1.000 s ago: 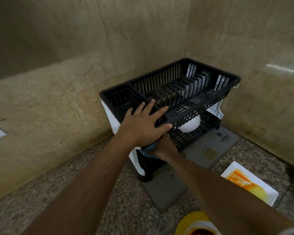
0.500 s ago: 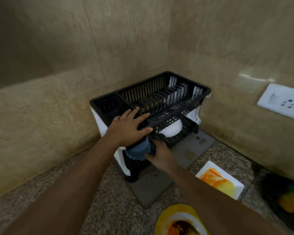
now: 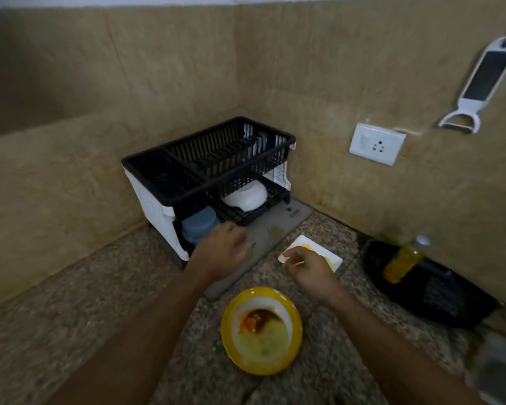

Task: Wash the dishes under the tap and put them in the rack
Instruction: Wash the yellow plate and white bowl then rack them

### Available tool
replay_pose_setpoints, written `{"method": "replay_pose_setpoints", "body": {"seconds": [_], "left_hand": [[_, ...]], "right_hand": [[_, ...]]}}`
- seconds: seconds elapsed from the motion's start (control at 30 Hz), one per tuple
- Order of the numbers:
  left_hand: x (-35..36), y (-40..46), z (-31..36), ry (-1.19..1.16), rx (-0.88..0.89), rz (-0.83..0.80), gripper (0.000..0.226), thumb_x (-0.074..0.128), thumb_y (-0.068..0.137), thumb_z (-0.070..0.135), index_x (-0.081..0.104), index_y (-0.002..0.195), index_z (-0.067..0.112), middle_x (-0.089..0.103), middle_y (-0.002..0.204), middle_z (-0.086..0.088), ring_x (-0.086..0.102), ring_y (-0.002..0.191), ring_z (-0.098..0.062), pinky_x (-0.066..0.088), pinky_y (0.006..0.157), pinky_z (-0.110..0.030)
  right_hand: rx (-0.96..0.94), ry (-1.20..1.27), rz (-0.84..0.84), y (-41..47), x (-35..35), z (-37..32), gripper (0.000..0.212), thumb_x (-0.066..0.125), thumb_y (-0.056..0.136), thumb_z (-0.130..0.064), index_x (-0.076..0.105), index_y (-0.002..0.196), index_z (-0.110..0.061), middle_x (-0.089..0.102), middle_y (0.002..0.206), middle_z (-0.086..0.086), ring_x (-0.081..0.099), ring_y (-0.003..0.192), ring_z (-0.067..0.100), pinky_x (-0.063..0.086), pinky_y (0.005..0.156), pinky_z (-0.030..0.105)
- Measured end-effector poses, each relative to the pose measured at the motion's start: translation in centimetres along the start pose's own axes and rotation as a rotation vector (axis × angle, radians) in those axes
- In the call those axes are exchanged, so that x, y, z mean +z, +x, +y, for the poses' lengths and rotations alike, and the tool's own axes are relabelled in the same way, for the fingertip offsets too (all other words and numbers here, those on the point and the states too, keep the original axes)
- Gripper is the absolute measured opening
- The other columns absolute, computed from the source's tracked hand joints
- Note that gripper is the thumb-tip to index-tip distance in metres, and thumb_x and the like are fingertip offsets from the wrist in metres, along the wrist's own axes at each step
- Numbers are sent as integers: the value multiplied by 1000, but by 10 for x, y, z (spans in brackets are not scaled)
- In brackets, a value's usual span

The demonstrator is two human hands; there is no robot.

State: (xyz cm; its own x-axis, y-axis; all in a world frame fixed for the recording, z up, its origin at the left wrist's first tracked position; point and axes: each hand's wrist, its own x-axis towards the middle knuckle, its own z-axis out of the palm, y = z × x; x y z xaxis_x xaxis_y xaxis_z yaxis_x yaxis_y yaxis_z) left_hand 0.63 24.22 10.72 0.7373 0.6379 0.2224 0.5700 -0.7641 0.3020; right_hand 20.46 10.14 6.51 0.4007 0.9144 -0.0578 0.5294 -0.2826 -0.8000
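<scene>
A two-tier black and white dish rack [image 3: 278, 168] stands in the counter's corner. Its lower tier holds an upturned blue cup [image 3: 197, 225] at the left and a white bowl [image 3: 247, 197] at the right. My left hand [image 3: 221, 251] hovers just in front of the blue cup, fingers loosely curled and holding nothing. My right hand [image 3: 308, 271] lies on the near edge of a dirty white square plate [image 3: 323, 254], fingers curled over it. A yellow-rimmed plate [image 3: 260, 331] with food residue sits on the counter between my forearms.
A grey drain mat [image 3: 275, 232] lies under the rack. At the right stand a black tray [image 3: 430, 290] and a yellow bottle [image 3: 403, 260]. A wall socket [image 3: 376, 143] and a hanging white peeler [image 3: 479, 86] are on the right wall.
My right hand let go of the blue cup in the lower tier and moved right onto the white square plate. My left hand came off the rack's top rim. The view pulled back.
</scene>
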Motion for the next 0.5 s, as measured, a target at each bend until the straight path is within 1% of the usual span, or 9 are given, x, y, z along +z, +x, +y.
{"method": "replay_pose_setpoints", "body": {"seconds": [0.07,0.17,0.2,0.23,0.3,0.33,0.37,0.43,0.5], "left_hand": [[22,-23,16,-70,-88,-103,38,50,97,41,60,126,19,57,126,-4,54,116,-24,45,91,-34],[54,-58,24,-105,-185,-137,53,42,94,46,62,128,11,61,129,-10,58,119,-33,47,96,-38],[62,-68,23,-117,-276,-188,59,40,94,49,57,134,10,58,135,-9,54,126,-33,44,101,-38],[69,-78,22,-113,-390,-266,60,42,96,49,49,142,11,51,143,-8,47,133,-32,39,106,-37],[83,-93,19,-70,-512,-365,57,47,100,42,41,146,8,46,148,-13,42,135,-30,34,108,-35],[87,-98,18,-63,-536,-382,55,47,100,41,44,142,6,48,145,-15,44,133,-31,35,105,-35],[90,-104,20,-74,-559,-397,51,46,100,40,48,138,6,51,141,-16,46,129,-31,38,103,-35],[95,-109,21,-151,-598,-386,42,48,100,35,54,132,8,57,134,-16,53,121,-31,43,99,-34],[94,-111,26,-215,-624,-366,34,50,98,28,57,126,9,60,129,-16,56,116,-31,43,93,-32]], "right_hand": [[64,-15,-5,-22,-3,18,12,63,93,-25,63,102,-32,67,95,-8,62,81,10,43,60,14],[108,-46,-36,-53,-4,39,12,61,94,-26,66,105,-23,69,100,0,63,92,18,42,67,24],[111,-71,-60,-63,-4,44,9,60,94,-24,66,101,-21,68,98,2,63,94,21,39,67,24],[101,-79,-103,-73,-2,46,7,59,95,-21,64,91,-23,66,91,0,63,91,22,35,66,24],[120,-89,-198,-86,7,51,27,63,94,-20,51,72,-31,55,74,-10,58,78,14,33,65,25],[149,-80,-230,-89,13,55,30,64,93,-23,49,68,-27,56,70,-6,57,72,14,36,64,28],[170,-82,-257,-92,18,58,29,64,92,-26,54,68,-16,61,71,4,59,69,21,41,63,33],[174,-57,-322,-94,30,63,33,62,92,-31,64,88,2,68,85,21,65,72,33,53,66,43],[209,-3,-324,-94,41,68,28,63,94,-29,67,109,-5,72,95,16,70,70,28,58,67,46]]}}
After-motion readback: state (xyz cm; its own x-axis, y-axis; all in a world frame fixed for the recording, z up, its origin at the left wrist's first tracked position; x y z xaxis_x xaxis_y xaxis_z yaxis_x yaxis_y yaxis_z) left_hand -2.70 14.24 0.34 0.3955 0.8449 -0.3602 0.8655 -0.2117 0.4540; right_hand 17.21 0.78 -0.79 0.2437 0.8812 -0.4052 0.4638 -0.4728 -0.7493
